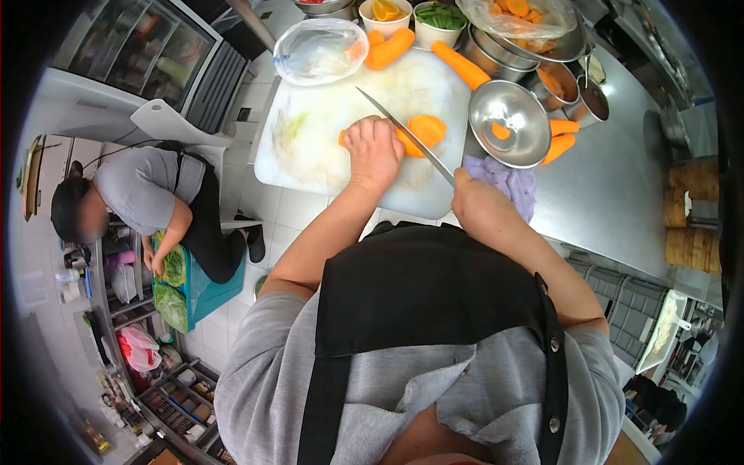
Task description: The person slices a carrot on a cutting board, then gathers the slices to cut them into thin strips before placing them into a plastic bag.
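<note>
My left hand (373, 153) is closed over a carrot (342, 138), pressing it to the white cutting board (291, 167); most of the carrot is hidden under the fingers. In my right hand (480, 203) is the handle of a kitchen knife (418, 145), its blade slanting up and left across the board. The blade lies close beside my left fingertips, at the cut end of the carrot. Orange carrot slices (428, 132) lie just right of the blade. To the right stands a steel bowl (527, 108) with a small carrot piece (501, 131) inside.
A purple cloth (504, 182) lies below the bowl. Whole carrots (390, 49), a plastic bag (319, 53), a tub of green leaves (440, 17) and steel pots (496, 54) line the far side. A seated co-worker (147, 186) handles leafy greens over a teal crate (209, 294).
</note>
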{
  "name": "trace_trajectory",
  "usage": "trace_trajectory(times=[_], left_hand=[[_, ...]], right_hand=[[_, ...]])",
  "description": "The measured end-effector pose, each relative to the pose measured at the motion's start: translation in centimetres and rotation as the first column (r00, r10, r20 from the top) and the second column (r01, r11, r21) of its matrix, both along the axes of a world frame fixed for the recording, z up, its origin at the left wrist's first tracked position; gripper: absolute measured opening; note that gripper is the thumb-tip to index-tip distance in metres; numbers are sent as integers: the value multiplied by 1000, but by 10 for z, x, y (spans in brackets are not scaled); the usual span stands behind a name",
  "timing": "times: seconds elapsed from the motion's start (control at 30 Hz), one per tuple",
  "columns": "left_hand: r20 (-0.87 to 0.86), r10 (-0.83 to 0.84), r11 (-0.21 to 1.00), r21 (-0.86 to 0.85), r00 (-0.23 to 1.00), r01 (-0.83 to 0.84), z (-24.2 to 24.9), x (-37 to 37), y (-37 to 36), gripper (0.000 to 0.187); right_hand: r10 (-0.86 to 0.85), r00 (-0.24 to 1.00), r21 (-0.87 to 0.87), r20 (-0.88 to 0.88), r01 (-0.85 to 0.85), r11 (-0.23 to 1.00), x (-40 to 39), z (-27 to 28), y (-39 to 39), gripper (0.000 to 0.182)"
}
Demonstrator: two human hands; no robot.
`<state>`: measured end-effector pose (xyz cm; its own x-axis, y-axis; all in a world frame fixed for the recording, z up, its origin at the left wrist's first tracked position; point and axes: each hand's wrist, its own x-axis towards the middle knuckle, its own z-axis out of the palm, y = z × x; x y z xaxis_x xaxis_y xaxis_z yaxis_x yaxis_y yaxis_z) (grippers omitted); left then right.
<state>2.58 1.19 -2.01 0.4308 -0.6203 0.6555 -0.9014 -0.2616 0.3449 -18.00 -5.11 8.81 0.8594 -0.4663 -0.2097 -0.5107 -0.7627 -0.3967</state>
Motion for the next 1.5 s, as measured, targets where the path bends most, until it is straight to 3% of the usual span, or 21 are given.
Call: trace_trajectory(times=[0.17,0.27,0.37,0.57,0.97,1.17,1.27,1.5], left_hand=[[-15,-12,1000,8,1000,12,3,0,1,20],[-2,5,1000,22,1000,-5,2,0,1,22],[0,13,1000,17,1000,-13,1,0,1,22],[-27,-45,999,-16,999,44,-3,6,4,20],[20,-38,999,-14,999,39,0,7,6,21],[0,-40,999,-2,999,40,0,8,6,21],[-1,-47,999,-19,999,47,-1,8,6,22],[-4,-46,998,-37,999,46,-3,10,7,20]], right_hand=[[-34,993,67,-111,41,997,23,2,-2,15],[-30,1000,-5,-7,30,1000,37,-17,-4,16],[-83,991,59,-108,90,994,51,-26,-7,21],[-53,997,-7,-56,53,999,46,-34,-7,21],[-5,1000,24,-5,5,1000,-4,2,5,13],[-23,995,19,-102,25,1000,6,8,6,13],[-57,990,94,-132,69,993,26,2,4,16],[-32,999,-56,5,32,998,52,-49,-3,26]])
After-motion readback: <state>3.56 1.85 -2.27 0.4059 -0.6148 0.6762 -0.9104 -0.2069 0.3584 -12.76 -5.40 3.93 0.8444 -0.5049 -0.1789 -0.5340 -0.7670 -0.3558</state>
